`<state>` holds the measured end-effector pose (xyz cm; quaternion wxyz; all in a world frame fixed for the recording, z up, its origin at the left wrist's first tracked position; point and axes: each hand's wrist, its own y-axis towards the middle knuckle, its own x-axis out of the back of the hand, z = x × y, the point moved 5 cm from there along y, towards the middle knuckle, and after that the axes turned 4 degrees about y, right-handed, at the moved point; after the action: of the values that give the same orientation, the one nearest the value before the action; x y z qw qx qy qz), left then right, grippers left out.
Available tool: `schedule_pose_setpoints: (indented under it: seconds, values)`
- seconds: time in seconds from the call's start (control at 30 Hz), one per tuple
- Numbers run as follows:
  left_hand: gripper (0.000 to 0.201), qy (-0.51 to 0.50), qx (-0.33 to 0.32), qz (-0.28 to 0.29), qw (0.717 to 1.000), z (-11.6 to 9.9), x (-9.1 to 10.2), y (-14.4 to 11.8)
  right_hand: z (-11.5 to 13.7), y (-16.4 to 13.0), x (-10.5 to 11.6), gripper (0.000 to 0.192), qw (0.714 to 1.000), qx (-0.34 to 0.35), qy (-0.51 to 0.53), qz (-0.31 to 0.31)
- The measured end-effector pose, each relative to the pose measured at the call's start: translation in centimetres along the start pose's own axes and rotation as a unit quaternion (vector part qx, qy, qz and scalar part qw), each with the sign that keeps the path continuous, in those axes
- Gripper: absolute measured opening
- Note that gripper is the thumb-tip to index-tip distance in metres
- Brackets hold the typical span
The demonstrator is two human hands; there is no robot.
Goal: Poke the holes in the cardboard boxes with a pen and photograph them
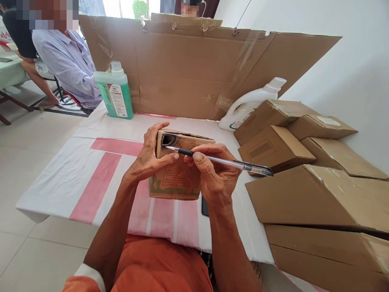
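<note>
A small cardboard box stands upright on the desk near its front edge, about midway along it. The left hand clasps the box's left side, its fingers curled over the top left corner and the thumb pressed across the front face. The right hand sits against the box's right side, its fingers closed round a pen that lies almost level. The pen's tip points left at a dark torn hole in the upper left corner of the box, just beside the left thumb.

A green bottle stands at the back left corner of the desk, and a white jug lies toward the back right. Plain brown cartons are piled along the right edge. A flattened cardboard sheet stands along the back edge. Beyond it, on the left, another person is seated.
</note>
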<state>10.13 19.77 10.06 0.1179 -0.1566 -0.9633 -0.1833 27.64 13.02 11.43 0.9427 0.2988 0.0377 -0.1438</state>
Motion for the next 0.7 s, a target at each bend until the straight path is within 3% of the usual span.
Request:
schedule_pose_setpoints:
  seconds: [0.23,0.47,0.7]
  values:
    - [0.083,0.022,0.008,-0.019,1.0,-0.1,-0.1,0.1,0.7,0.2,-0.3,0.005,0.999,0.01,-0.039,0.029]
    - [0.081,0.03,-0.004,-0.029,0.999,0.4,0.1,0.1,0.9,0.8,-0.1,0.012,0.998,-0.006,-0.051,0.042]
    - [0.08,0.004,0.012,-0.039,0.999,0.7,0.3,-0.3,0.3,0.9,0.3,0.015,1.0,-0.019,-0.005,0.002]
